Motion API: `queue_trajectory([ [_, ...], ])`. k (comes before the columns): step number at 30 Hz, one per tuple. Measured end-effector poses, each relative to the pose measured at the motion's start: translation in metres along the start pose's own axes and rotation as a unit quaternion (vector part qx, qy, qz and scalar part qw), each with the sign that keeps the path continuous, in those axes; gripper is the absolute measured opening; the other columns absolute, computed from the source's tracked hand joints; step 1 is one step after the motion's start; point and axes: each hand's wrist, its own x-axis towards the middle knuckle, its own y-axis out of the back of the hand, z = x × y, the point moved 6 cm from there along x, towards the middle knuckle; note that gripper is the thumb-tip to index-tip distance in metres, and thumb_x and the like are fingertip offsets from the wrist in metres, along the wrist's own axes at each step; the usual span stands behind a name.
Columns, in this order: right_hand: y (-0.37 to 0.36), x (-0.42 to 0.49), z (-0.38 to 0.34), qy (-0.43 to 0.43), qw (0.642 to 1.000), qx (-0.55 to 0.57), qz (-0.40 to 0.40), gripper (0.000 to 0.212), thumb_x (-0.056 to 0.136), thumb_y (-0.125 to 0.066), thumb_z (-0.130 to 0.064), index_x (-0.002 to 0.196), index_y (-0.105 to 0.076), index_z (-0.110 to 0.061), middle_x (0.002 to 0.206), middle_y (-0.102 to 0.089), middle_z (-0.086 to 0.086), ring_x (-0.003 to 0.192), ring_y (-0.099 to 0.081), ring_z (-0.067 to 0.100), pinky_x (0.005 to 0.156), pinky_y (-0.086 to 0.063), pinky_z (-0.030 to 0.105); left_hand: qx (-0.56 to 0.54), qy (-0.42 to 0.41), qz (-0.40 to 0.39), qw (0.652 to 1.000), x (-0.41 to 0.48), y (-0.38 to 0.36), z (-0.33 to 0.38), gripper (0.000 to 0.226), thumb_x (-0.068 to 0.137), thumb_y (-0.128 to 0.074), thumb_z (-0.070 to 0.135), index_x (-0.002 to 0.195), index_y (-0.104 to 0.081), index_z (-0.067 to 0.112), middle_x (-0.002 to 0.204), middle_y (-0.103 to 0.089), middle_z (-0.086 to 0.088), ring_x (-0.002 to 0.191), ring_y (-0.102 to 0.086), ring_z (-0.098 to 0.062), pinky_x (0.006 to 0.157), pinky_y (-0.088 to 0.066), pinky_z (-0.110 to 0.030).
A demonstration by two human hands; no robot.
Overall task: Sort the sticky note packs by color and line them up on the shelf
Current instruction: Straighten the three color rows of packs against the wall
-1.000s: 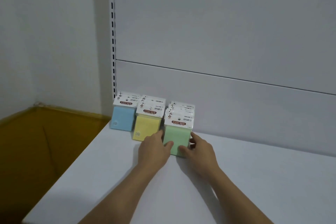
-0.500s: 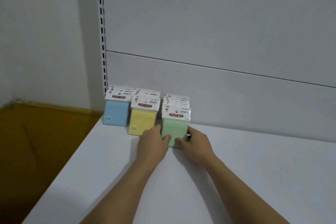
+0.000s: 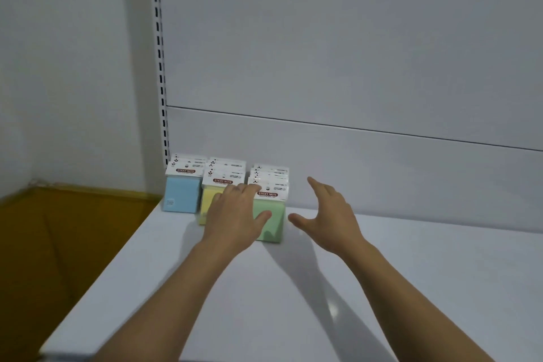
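Note:
Three rows of sticky note packs stand upright at the back left of the white shelf [image 3: 382, 273]: blue packs [image 3: 179, 195] on the left, yellow packs [image 3: 209, 200] in the middle, green packs [image 3: 274, 223] on the right. Each pack has a white header card. My left hand [image 3: 235, 214] lies over the front yellow and green packs, thumb on the green face, fingers reaching the header. My right hand [image 3: 327, 214] hovers spread just right of the green row, touching nothing.
The shelf's white back panel [image 3: 352, 97] rises behind the packs, with a slotted upright [image 3: 160, 67] at its left. Beyond the shelf's left edge lies a brown floor [image 3: 58, 244]. A wide stretch of shelf runs to the right.
My right hand has let go of the green pack and lifted away to the right with its fingers spread. My left hand has slid up over the yellow and green packs.

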Motion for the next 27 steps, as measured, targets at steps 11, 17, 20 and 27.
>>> queue_trajectory([
  [11, -0.003, -0.002, -0.023, 0.109, 0.993, 0.047, -0.008, 0.084, 0.079, -0.065, -0.051, 0.148, -0.025, -0.026, 0.152, -0.032, -0.004, 0.136, -0.031, 0.018, 0.11, -0.025, 0.034, 0.118, 0.066, -0.016, 0.991, -0.026, 0.042, -0.031, 0.059, 0.085, -0.055, 0.057, 0.135, -0.044, 0.028, 0.135, -0.053, 0.004, 0.123, -0.043, -0.019, 0.098, -0.032, -0.036],
  [17, -0.037, -0.007, -0.083, 0.175, 0.982, 0.074, -0.008, 0.076, 0.081, -0.067, -0.046, 0.145, -0.033, -0.023, 0.147, -0.04, -0.004, 0.134, -0.033, 0.015, 0.109, -0.025, 0.029, 0.158, 0.111, -0.031, 0.981, -0.035, 0.064, -0.088, 0.061, 0.085, -0.053, 0.057, 0.137, -0.041, 0.028, 0.137, -0.052, 0.006, 0.126, -0.041, -0.019, 0.1, -0.033, -0.037],
  [20, -0.067, 0.0, -0.118, 0.175, 0.979, 0.097, -0.032, 0.074, 0.084, -0.065, -0.043, 0.146, -0.031, -0.023, 0.148, -0.038, -0.005, 0.135, -0.032, 0.014, 0.109, -0.027, 0.028, 0.152, 0.122, -0.039, 0.98, -0.027, 0.068, -0.121, 0.058, 0.085, -0.055, 0.055, 0.136, -0.043, 0.031, 0.136, -0.052, 0.008, 0.124, -0.042, -0.019, 0.099, -0.035, -0.036],
  [27, -0.144, 0.021, -0.178, 0.093, 0.985, 0.114, -0.09, 0.065, 0.088, -0.061, -0.034, 0.146, -0.033, -0.022, 0.14, -0.045, -0.001, 0.123, -0.047, 0.015, 0.101, -0.04, 0.03, 0.047, 0.168, -0.061, 0.983, -0.002, 0.053, -0.205, 0.06, 0.083, -0.067, 0.044, 0.136, -0.044, 0.03, 0.137, -0.051, 0.005, 0.125, -0.045, -0.019, 0.099, -0.044, -0.037],
])
